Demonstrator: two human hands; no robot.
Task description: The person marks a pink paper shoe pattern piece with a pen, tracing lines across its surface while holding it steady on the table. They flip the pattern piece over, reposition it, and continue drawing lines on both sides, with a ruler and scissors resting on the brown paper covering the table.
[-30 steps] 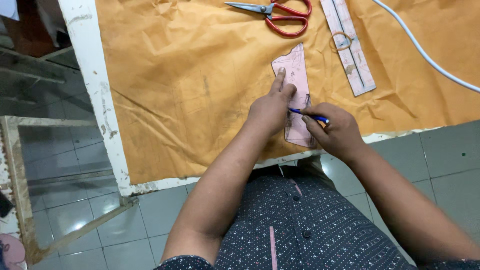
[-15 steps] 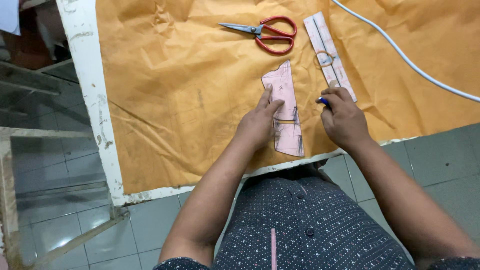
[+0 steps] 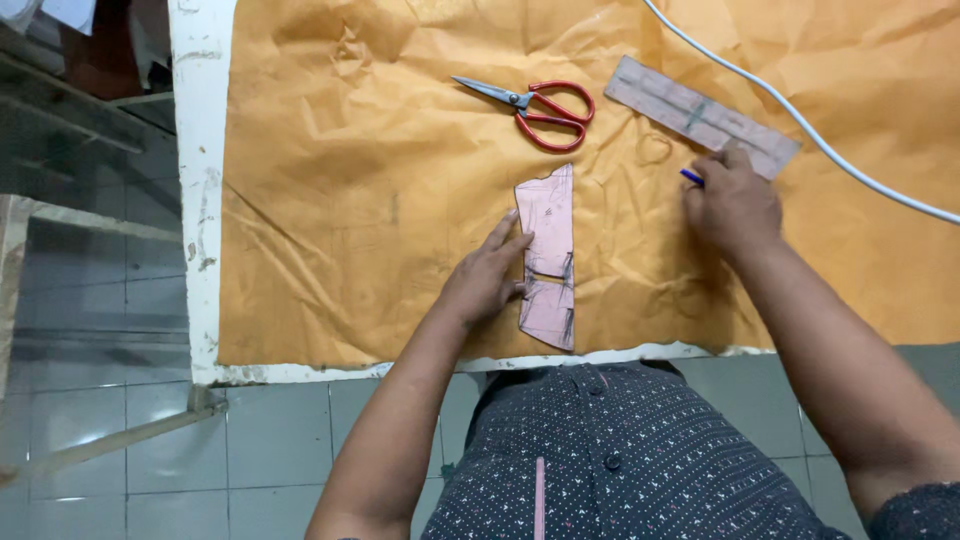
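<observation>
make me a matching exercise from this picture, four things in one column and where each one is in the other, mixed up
Things:
1. scissors
2. pink piece
3. ruler
4. pen

Places:
a. under the left hand's fingertips, near the table's front edge
b. in the right hand, blue tip sticking out
c. lying alone on the brown paper, above the pink piece
d. lying slantwise beside the white cable, right fingertip at its edge

Pairs: 1-c, 2-a, 3-d, 4-b

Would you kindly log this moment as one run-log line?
left hand: flat on pink pattern piece | right hand: holds blue pen, fingertip at clear ruler | red scissors: idle on brown paper
</observation>
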